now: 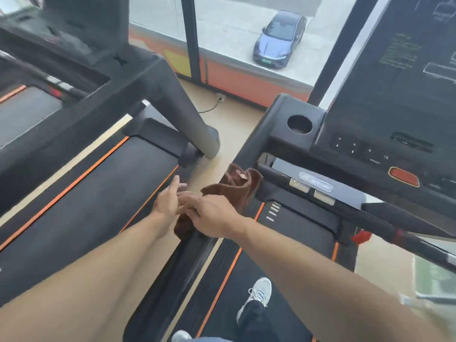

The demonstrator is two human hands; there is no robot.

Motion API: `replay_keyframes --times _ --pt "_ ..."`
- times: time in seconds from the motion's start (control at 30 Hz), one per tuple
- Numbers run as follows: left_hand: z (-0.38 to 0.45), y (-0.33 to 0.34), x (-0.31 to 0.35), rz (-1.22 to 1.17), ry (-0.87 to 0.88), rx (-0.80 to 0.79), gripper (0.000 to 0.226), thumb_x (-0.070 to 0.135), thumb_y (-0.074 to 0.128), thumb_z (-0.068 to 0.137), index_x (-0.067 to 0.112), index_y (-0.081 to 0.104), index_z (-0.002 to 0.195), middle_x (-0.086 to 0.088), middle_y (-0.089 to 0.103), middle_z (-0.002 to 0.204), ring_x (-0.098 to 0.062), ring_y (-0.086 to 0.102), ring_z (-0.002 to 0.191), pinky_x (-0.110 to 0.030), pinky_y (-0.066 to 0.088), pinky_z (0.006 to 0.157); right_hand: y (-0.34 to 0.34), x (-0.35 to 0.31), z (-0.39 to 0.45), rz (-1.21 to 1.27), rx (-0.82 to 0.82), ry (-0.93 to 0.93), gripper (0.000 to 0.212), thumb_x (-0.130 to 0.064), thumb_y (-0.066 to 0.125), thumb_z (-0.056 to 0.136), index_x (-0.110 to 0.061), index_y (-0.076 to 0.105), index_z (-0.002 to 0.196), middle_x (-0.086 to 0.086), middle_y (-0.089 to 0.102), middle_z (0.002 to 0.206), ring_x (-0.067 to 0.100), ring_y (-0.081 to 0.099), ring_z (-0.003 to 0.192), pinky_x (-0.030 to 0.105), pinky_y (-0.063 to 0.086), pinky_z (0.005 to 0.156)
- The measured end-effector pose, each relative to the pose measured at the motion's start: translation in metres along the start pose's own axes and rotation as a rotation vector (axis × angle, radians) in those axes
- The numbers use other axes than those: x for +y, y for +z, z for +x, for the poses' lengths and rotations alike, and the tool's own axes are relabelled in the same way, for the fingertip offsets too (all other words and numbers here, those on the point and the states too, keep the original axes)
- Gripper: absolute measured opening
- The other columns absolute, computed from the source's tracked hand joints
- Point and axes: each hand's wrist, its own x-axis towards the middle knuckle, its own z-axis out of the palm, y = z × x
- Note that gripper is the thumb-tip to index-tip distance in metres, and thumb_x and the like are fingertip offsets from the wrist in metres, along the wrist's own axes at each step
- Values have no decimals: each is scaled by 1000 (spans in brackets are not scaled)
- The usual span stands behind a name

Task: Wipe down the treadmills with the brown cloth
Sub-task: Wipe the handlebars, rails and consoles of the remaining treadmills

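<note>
So the crumpled brown terry cloth is held up in the gap between the two machines, its top end bunched against the left handrail of the black treadmill with orange stripes on the right. It's gripped by the right hand, fingers curled onto the lower folds. The left hand is seen just beside it, fingers straight and slightly spread, touching the cloth's edge. A second black treadmill with orange belt lines is seen on the left. A grey sneaker is planted on the right belt. A blue car is parked outside the window.
</note>
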Motion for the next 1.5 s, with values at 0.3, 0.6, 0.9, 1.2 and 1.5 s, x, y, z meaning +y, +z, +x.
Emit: replay_keyframes --times 0.3,0.6,0.9,1.2,1.5 --pt "-59 -86 -76 145 -240 -367 51 70 40 99 33 71 114 7 78 108 -11 68 105 -37 49 89 58 -76 -62 638 362 275 51 1 39 75 -27 75 97 -7 73 115 7 64 117 30 49 105" --pt "-67 -52 -64 380 86 -388 45 62 70 87 22 77 107 8 77 102 -11 70 102 -17 50 86 90 -70 -107 1275 362 1107 72 -70 70 84 -29 54 141 -9 69 130 15 68 117 40 54 101" --pt "-48 -14 -17 292 238 -12 32 53 72 85 25 77 101 7 77 94 -19 73 97 -30 57 85 46 -4 -119 864 174 776 39 -65 81 77 -31 68 92 -17 75 88 5 72 85 32 57 83" --pt "-31 26 40 477 442 196 64 30 71 96 26 42 153 1 50 152 -18 45 138 -30 37 115 -39 58 -90 327 828 726 32 -39 82 85 -29 57 102 -13 55 102 3 45 98 21 38 90" --pt "-24 88 35 647 210 -265 77 82 23 94 37 44 153 13 50 147 -14 46 136 -32 26 117 -5 62 -13 1124 189 948 127 -98 63 55 -29 28 156 -9 60 138 16 61 122 39 53 103"
